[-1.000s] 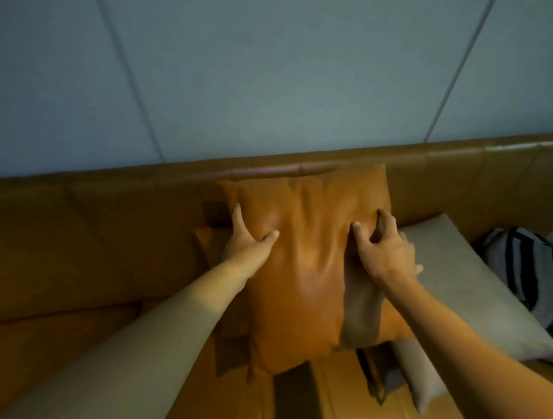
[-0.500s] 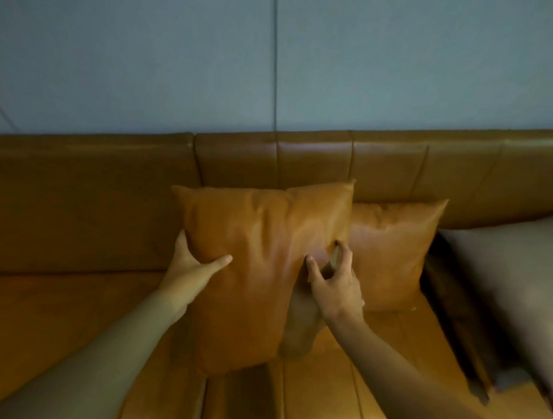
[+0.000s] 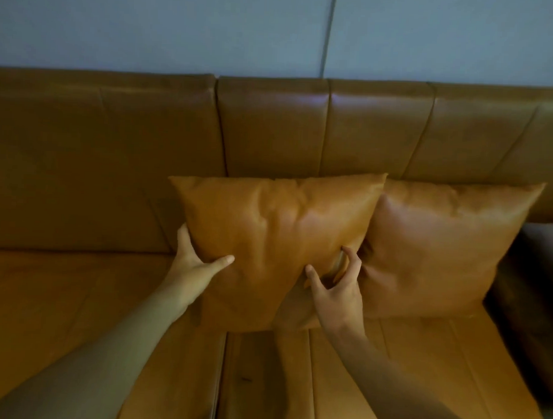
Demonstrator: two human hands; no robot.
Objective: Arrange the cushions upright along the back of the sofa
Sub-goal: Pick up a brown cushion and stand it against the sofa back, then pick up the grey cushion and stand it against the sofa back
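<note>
— Two hands, both on the same tan cushion?

— Yes. The left hand cups its left edge, fingers tucked behind and thumb laid flat across the front. The right hand reaches in low on the right side, thumb and forefinger pinching a fold of the leather.

— And both arms?

— Bare, stretched forward from the bottom of the view.

— How does the cushion sit?

— Upright on the sofa seat, leaning against the sofa back — smooth and glossy, dimpled where it is gripped. Its right corner overlaps a second tan cushion, also upright against the back. A grey cushion shows at the far right edge.
</note>
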